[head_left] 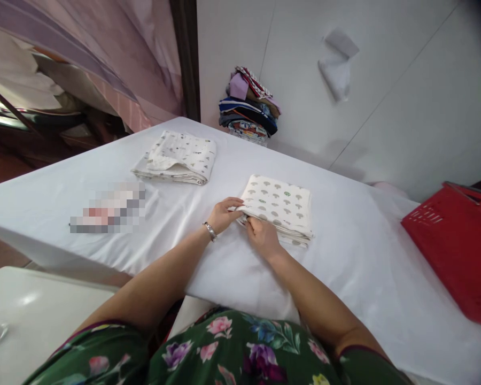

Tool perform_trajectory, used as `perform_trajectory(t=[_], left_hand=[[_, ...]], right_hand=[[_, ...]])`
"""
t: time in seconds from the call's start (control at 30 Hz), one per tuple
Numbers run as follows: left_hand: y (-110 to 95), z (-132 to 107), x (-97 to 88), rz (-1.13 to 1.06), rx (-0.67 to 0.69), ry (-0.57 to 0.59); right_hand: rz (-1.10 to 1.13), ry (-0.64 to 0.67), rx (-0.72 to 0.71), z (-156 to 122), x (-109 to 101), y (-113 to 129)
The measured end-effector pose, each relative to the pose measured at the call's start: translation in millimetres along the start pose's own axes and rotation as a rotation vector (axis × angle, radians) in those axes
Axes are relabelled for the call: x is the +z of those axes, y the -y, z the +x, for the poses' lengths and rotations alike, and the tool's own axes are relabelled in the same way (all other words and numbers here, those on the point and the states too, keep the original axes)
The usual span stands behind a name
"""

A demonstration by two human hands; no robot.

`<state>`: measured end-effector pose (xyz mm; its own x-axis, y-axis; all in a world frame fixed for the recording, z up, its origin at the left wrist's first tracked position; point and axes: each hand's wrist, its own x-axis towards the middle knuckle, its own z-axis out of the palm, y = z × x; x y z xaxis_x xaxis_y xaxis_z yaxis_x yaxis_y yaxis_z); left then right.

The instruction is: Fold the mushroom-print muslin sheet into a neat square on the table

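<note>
A folded white cloth with a grey mushroom print (278, 200) lies in layers on the white-covered table (344, 246). My left hand (225, 214), with a silver bracelet at the wrist, pinches its near left corner. Just to the right, my right hand (262, 235) is closed on the cloth's near edge, its fingertips tucked partly under the top layers and hidden there. Farther back on the left sits a second folded white cloth (180, 158) with small dark prints, apart from both hands.
A blurred-out flat item (108, 208) rests at the table's left. Beyond the far edge is a stack of folded clothes (248, 109). A red plastic basket (457, 251) stands on the right. A white chair or stool surface (44, 310) is at lower left.
</note>
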<state>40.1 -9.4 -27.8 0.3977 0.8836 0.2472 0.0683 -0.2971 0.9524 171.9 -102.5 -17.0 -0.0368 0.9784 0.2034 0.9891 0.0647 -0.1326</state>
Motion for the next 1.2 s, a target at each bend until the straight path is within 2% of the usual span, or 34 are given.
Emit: perform_trajectory(t=[0.13, 0.33, 0.5, 0.77, 0.97, 1.07, 1.2], left_hand=[[0, 1, -0.1, 0.014, -0.024, 0.005], [-8, -1, -3.9, 0.03, -0.022, 0.039], [-12, -1, -4.5, 0.051, -0.049, 0.047], [-10, 0, -2.8, 0.031, -0.039, 0.036], [-10, -1, -2.1, 0.047, -0.027, 0.035], [-11, -2, -2.6, 0.065, -0.023, 0.039], [-12, -2, -2.4, 0.056, -0.017, 0.025]], right_hand=[[-0.02, -0.025, -0.013, -2, 2, 1], [-0.008, -0.064, 0.045, 5, -1, 8], [0.075, -0.029, -0.063, 0, 4, 10], [0.025, -0.118, 0.024, -5, 2, 7], [-0.085, -0.002, 0.071, 5, 3, 8], [-0.049, 0.038, 0.064, 6, 0, 8], [0.083, 0.003, 0.071, 5, 0, 7]])
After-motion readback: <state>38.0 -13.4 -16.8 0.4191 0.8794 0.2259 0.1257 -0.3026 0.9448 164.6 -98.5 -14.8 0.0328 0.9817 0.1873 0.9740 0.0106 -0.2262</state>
